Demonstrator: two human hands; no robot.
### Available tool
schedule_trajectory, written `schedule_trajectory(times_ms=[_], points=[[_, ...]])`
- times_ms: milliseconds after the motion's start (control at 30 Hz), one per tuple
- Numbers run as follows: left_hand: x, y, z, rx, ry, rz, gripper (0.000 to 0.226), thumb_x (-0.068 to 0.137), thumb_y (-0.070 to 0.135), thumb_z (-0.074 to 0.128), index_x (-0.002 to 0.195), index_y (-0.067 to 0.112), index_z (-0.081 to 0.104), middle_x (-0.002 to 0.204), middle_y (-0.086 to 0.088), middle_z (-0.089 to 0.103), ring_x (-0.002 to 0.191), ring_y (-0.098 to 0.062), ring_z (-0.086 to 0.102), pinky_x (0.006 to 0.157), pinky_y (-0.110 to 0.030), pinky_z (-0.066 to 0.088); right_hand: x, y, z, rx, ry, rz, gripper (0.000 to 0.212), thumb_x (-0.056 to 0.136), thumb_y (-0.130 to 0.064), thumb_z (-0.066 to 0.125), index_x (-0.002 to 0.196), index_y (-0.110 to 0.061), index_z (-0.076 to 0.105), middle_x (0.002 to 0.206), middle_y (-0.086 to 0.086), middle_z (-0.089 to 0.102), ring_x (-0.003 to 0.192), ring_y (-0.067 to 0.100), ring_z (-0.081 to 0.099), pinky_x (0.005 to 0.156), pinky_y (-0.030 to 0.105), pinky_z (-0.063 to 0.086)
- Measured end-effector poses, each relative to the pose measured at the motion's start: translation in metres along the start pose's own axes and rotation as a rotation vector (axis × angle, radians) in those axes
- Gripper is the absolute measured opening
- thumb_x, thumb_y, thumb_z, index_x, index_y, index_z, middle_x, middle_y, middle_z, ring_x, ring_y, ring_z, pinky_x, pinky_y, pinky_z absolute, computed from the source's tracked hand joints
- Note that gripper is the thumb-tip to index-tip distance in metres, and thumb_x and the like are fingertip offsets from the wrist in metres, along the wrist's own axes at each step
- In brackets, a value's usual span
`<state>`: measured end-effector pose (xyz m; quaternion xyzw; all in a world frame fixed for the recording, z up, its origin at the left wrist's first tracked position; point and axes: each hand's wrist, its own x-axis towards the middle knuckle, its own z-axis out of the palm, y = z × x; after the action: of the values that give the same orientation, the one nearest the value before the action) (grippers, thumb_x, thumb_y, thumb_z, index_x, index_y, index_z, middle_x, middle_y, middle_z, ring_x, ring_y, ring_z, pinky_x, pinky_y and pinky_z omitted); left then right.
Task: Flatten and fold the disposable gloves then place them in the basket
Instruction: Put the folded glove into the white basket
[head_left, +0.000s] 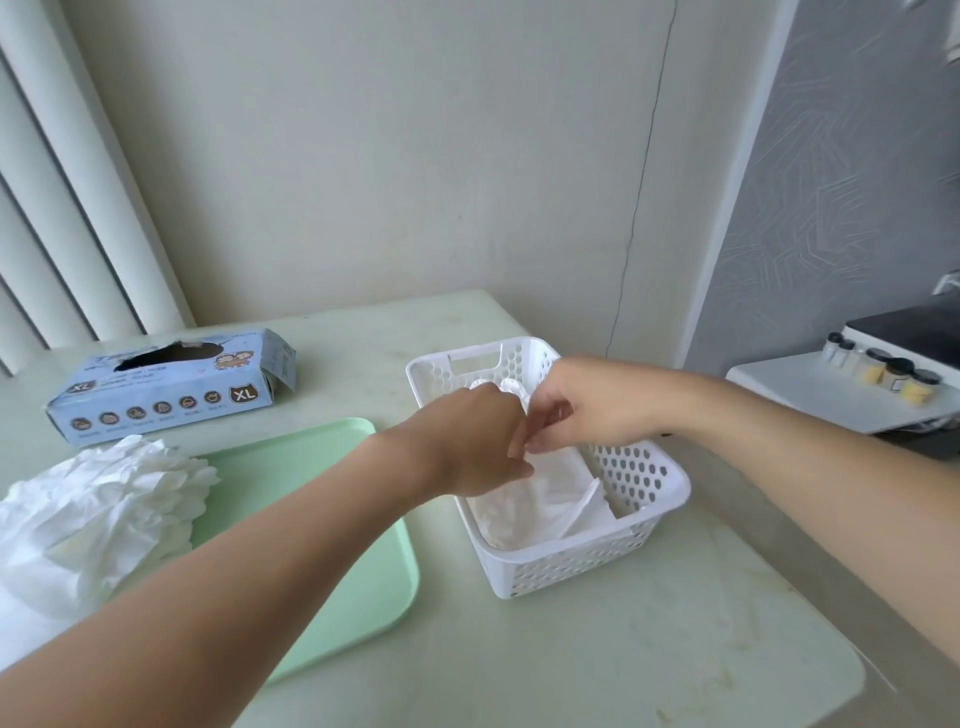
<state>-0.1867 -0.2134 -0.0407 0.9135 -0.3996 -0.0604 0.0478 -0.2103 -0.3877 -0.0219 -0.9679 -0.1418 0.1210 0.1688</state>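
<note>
1. White, thin plastic of a folded glove (540, 499) lies inside the basket (654, 488), directly beneath both hands, which meet over the basket's middle.
2. The left hand (467, 441) has its fingers curled down onto the glove's upper end; the right hand (566, 410) pinches the same end with curled fingertips, the two hands touching.
3. The glove's long axis runs along the basket's length, from the hands toward the near end wall, where a folded corner sticks up slightly.
4. More white glove material (498, 387) shows beyond the hands, at the basket's far end near the handle slot.
5. The white perforated basket stands on the pale table (623, 649), its long side angled from far left to near right.
6. Just left of it lies a green tray (363, 545), bearing a crumpled pile of gloves (98, 514) at its left part.
7. Behind the tray sits a blue glove box (171, 387) marked XL, its top torn open.
</note>
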Motion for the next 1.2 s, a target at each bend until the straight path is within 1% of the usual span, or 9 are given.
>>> schedule_trajectory(times_ms=[133,367,467,533,767,900,1033,1133,1200], points=[[0.006,0.005,0.003,0.178,-0.080,-0.081,0.030,0.090,0.036,0.075,0.112,0.017,0.068,0.107,-0.003,0.063,0.093,-0.024,0.060,0.074,-0.031,0.043,0.026,0.000,0.020,-0.207,-0.083,0.108,0.015,0.075,-0.025,0.085,0.084,-0.020,0.074,0.082,-0.011,0.069,0.084,0.015,0.068,0.078,0.035,0.059],[0.018,0.000,0.011,0.292,-0.227,-0.163,0.067,0.072,0.042,0.088,0.123,0.012,0.057,0.118,-0.002,0.055,0.109,-0.025,0.062,0.083,-0.034,0.050,0.038,0.015,0.036,-0.273,-0.023,0.194,0.087,0.049,-0.034,0.095,0.121,-0.033,0.046,0.119,-0.009,0.041,0.107,0.019,0.055,0.086,0.045,0.055],[0.023,-0.002,0.011,0.286,-0.315,-0.235,0.110,0.066,0.047,0.091,0.149,0.009,0.029,0.135,-0.005,0.045,0.128,-0.028,0.051,0.099,-0.040,0.049,0.038,0.014,0.036,-0.280,-0.037,0.190,0.104,0.051,-0.035,0.096,0.137,-0.032,0.038,0.132,-0.009,0.036,0.122,0.020,0.052,0.093,0.044,0.054],[0.025,-0.001,0.009,0.301,-0.340,-0.263,0.126,0.065,0.051,0.091,0.157,0.011,0.014,0.145,-0.005,0.040,0.137,-0.029,0.041,0.096,-0.040,0.046,0.038,0.013,0.037,-0.321,-0.058,0.231,0.116,0.054,-0.038,0.095,0.148,-0.032,0.026,0.146,-0.009,0.029,0.137,0.022,0.035,0.102,0.047,0.049],[0.034,-0.012,0.004,0.339,-0.391,-0.311,0.107,0.061,0.076,0.080,0.143,0.016,0.048,0.147,-0.004,0.032,0.143,-0.030,0.025,0.104,-0.046,0.043,0.029,0.014,0.040,-0.333,-0.057,0.226,0.105,0.061,-0.043,0.091,0.146,-0.022,0.034,0.163,-0.006,0.009,0.151,0.020,0.005,0.115,0.049,0.036],[0.037,-0.023,0.002,0.146,-0.270,-0.306,0.097,0.066,0.089,0.063,0.130,0.016,0.060,0.127,-0.004,0.049,0.132,-0.025,0.039,0.099,-0.039,0.045,0.023,0.007,0.028,-0.268,0.079,0.144,0.084,0.069,-0.045,0.087,0.141,-0.023,0.050,0.154,0.000,0.036,0.145,0.020,0.031,0.111,0.043,0.041],[0.037,-0.036,0.002,0.075,-0.009,-0.215,0.061,0.076,0.061,0.080,0.121,0.021,0.067,0.117,0.003,0.065,0.116,-0.020,0.059,0.093,-0.034,0.049,0.036,0.002,0.025,-0.206,0.217,0.065,0.049,0.082,-0.017,0.073,0.129,-0.025,0.064,0.122,-0.003,0.061,0.115,0.021,0.058,0.091,0.038,0.053],[0.036,-0.047,0.002,0.014,0.051,-0.229,0.030,0.077,0.041,0.086,0.097,0.028,0.069,0.107,0.003,0.068,0.102,-0.020,0.065,0.086,-0.033,0.052,0.048,0.001,0.027,-0.141,0.013,0.120,0.075,0.071,-0.027,0.089,0.138,-0.021,0.056,0.112,-0.006,0.058,0.100,0.018,0.060,0.073,0.028,0.050],[0.034,-0.050,0.002,0.001,0.052,-0.236,0.023,0.080,0.029,0.084,0.086,0.034,0.062,0.108,0.002,0.066,0.100,-0.021,0.064,0.084,-0.034,0.053,0.052,0.001,0.030,-0.177,-0.068,0.157,0.098,0.063,-0.036,0.095,0.145,-0.019,0.044,0.127,-0.003,0.055,0.109,0.020,0.057,0.080,0.030,0.051]])
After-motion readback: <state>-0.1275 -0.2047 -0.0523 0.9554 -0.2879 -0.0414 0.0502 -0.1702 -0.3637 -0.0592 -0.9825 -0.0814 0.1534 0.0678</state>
